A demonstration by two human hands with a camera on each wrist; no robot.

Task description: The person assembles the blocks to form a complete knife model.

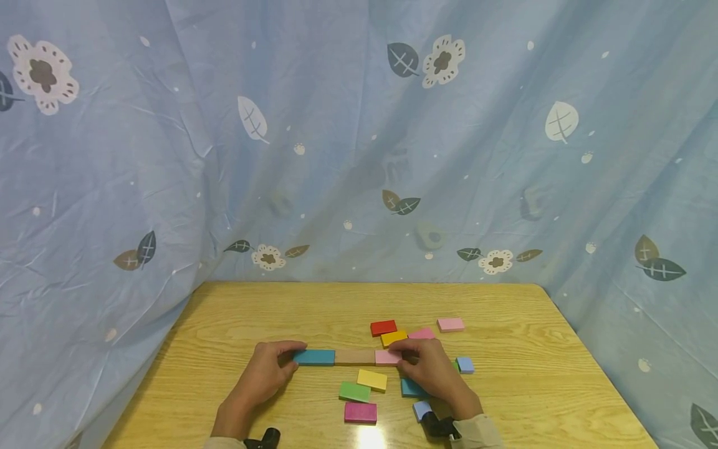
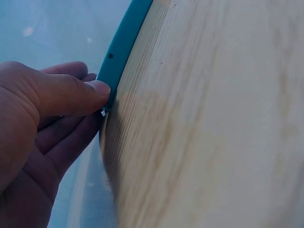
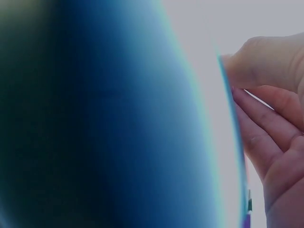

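Note:
A blue rectangular block [image 1: 315, 357], a plain wood-coloured block [image 1: 355, 357] and a light pink block [image 1: 386, 357] lie end to end in a straight row. My left hand [image 1: 268, 369] pinches the row's left end, thumb and fingers on the blue block. In the left wrist view, the thumb [image 2: 97, 89] presses the near face of that block. At the opposite end, my right hand [image 1: 430, 368] grips the light pink block, covering its right tip. A blurred blue shape [image 3: 137, 114] fills much of the right wrist view, with the fingers [image 3: 266, 118] beside it.
Behind the row lie red [image 1: 384, 328], orange [image 1: 394, 338], pink [image 1: 422, 333] and pale pink [image 1: 451, 325] blocks. In front are yellow [image 1: 372, 380], green [image 1: 354, 391] and magenta [image 1: 361, 412] ones. Blue blocks [image 1: 413, 388] lie around my right forearm. A patterned curtain [image 1: 359, 156] surrounds the wooden table [image 1: 252, 305].

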